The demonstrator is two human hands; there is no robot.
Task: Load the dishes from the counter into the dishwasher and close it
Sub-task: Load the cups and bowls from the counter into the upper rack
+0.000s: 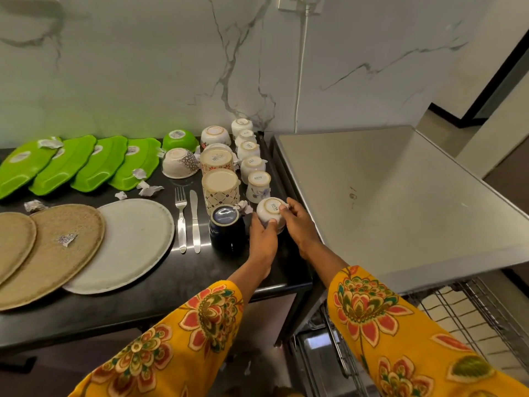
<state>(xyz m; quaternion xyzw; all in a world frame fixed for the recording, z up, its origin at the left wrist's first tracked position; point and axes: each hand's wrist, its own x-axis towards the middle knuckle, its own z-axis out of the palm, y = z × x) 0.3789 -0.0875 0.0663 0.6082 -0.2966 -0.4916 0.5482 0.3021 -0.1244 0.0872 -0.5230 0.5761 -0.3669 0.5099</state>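
Both hands hold one upside-down white cup (270,211) at the near end of a row of several white cups (252,156) on the black counter (160,285). My left hand (262,239) grips its left side and my right hand (297,224) grips its right side, fingers curled round the cup. Just left of it stands a dark blue mug (226,230), upside down. The dishwasher (400,202) stands right of the counter, its wire rack (463,316) pulled out below at the lower right.
Also on the counter: two patterned mugs (219,179), bowls (179,163), a green bowl (179,138), several green plates (86,164), a grey round plate (134,239), two tan plates (51,247), a fork (181,222), a knife (195,222) and crumpled paper scraps (147,189).
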